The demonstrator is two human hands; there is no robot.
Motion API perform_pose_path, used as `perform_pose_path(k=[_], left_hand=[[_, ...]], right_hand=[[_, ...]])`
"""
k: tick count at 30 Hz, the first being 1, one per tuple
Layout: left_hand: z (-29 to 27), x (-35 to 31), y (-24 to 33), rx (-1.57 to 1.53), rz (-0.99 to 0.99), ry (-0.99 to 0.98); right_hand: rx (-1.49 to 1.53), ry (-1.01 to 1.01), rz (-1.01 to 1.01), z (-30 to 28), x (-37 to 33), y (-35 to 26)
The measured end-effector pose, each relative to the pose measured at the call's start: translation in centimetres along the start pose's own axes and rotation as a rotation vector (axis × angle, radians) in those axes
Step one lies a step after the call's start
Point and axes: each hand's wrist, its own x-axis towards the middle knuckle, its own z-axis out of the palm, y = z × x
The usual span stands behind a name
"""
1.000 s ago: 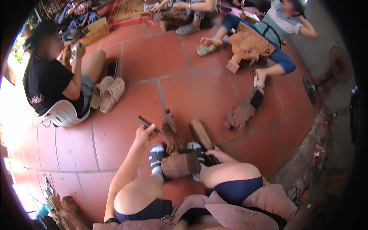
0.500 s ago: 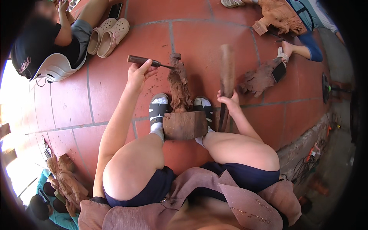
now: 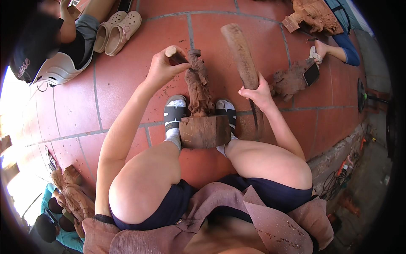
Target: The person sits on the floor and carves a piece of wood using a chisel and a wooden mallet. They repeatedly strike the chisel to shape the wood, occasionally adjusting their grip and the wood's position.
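A slender carved wooden figure stands on a dark wooden block between my sandalled feet. Beside its upper part, my left hand is closed around a chisel, the butt of its handle turned up toward me. The blade is mostly hidden by my fingers, so whether it touches the carving I cannot tell. To the right of the figure, my right hand grips a long wooden mallet, raised and leaning left, apart from the chisel.
Pale clogs lie at the upper left beside a seated person. Another carving with a black phone is at the right. A large carving sits at the upper right; another person holds a figure at the lower left. Cables lie lower right.
My left hand has moved up and right, closer to the figure, and the chisel's butt now points up toward me. The mallet has risen and tipped left in my right hand.
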Motion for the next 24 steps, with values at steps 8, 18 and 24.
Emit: perform_pose_path(k=[8, 18, 24], left_hand=[[1.4, -0.8, 1.6, 0.340, 0.294, -0.112], [2.3, 1.7, 0.8, 0.320, 0.363, -0.187], [2.9, 3.0, 1.2, 0.372, 0.468, -0.229]], right_hand=[[-0.480, 0.026, -0.346, 0.4, -1.1, -7.0], [-0.825, 0.011, -0.666, -0.3, -0.1, -10.8], [-0.722, 0.114, -0.687, -1.2, 0.2, -10.0]])
